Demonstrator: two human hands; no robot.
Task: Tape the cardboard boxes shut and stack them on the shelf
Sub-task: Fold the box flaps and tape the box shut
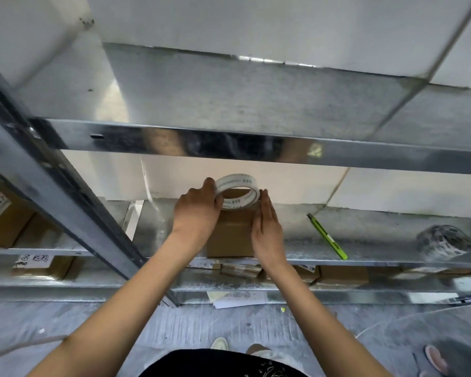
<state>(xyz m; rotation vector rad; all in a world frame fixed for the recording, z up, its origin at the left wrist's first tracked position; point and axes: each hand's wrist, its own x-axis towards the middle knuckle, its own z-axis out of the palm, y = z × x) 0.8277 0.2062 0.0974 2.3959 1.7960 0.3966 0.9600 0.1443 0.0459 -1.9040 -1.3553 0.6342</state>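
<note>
Sitting on the metal shelf, near its front edge, is a small cardboard box, and both hands are working at it from either side. The left hand is gripping a roll of tape with its fingers curled over the roll's left rim, holding the roll tilted over the far part of the box top. The right hand is lying flat along the box's right side, its fingers straight and together, tips reaching just beside the roll's right edge. A green utility knife is lying on the same shelf to the right, well apart from the box. More cardboard boxes are resting on the tier below.
</note>
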